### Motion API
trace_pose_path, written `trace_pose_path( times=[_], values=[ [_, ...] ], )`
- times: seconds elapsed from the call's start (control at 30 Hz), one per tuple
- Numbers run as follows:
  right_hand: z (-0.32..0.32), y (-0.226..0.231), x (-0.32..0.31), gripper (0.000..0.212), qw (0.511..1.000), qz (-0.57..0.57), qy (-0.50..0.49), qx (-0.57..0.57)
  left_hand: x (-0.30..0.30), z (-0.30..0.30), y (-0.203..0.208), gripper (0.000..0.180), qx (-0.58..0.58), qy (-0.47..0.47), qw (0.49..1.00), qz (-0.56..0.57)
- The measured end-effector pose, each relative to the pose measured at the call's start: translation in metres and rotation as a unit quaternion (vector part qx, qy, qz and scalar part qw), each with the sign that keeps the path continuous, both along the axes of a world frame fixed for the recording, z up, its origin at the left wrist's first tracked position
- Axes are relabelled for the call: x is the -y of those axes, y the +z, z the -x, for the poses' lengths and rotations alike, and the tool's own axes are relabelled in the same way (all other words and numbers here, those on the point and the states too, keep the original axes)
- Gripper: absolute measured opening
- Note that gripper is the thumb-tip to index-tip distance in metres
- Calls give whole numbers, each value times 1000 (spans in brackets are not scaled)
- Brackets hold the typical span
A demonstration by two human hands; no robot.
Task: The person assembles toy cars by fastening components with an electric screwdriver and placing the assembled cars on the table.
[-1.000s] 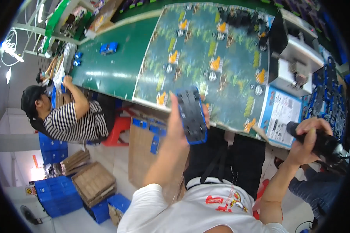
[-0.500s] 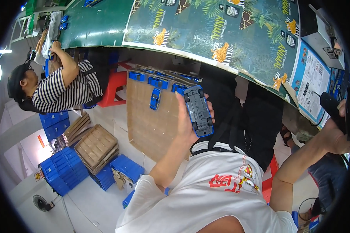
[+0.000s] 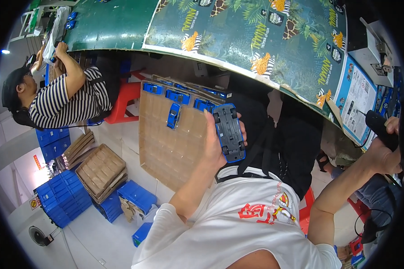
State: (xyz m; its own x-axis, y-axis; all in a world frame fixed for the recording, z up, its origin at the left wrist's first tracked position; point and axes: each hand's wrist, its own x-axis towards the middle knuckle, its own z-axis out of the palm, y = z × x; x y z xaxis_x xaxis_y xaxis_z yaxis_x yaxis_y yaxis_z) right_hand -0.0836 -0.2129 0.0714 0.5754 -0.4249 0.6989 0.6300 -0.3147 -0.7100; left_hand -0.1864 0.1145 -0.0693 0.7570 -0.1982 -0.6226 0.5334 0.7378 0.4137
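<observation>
My left hand (image 3: 213,145) is closed around a blue toy car (image 3: 229,133), held upside down so that its dark grey underside and black wheels face up. At the right edge, my right hand (image 3: 385,154) grips a black electric screwdriver (image 3: 381,129), whose thin tip points toward a printed sheet (image 3: 358,98) on the table. The right fingers are partly cut off by the dark rim. Beside my left hand is a brown cardboard tray (image 3: 166,150) with several blue toy cars along its far end. One blue car (image 3: 173,115) lies apart from that row.
A green table (image 3: 112,27) with an animal-print cover (image 3: 229,40) runs across the far side. To the left, a co-worker in a striped shirt (image 3: 54,103) sits on a red stool (image 3: 123,105). Blue crates (image 3: 63,197) and stacked brown trays (image 3: 101,170) stand on the floor.
The view has shifted slightly, and surrounding things sit a little differently in it. The toy car stays in my left hand, its underside still up; my right hand keeps the screwdriver.
</observation>
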Motion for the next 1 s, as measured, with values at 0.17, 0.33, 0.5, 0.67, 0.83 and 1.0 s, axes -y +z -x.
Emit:
trace_pose_path(
  times=[0.17, 0.33, 0.5, 0.67, 0.83, 1.0],
  values=[
    [20, -17, 47, 11, 995, -35, 68, -56, 2, 6, -3, 83, 18, -36, 999, -3],
    [29, -27, 58, 11, 990, -52, 103, -76, 4, 13, -2, 84, 32, -56, 998, -19],
    [28, -30, 56, 25, 988, -62, 114, -82, 5, 14, 1, 86, 39, -60, 997, -18],
    [28, -30, 46, 29, 994, -34, 71, -70, 4, 14, 1, 86, 42, -63, 997, -11],
    [24, -26, 37, 31, 996, -44, 68, -44, 3, 12, 5, 86, 67, -75, 995, 22],
    [21, -21, 29, 29, 1000, -12, 17, -14, 7, -12, 27, 100, 89, -78, 991, -60]
  ],
)
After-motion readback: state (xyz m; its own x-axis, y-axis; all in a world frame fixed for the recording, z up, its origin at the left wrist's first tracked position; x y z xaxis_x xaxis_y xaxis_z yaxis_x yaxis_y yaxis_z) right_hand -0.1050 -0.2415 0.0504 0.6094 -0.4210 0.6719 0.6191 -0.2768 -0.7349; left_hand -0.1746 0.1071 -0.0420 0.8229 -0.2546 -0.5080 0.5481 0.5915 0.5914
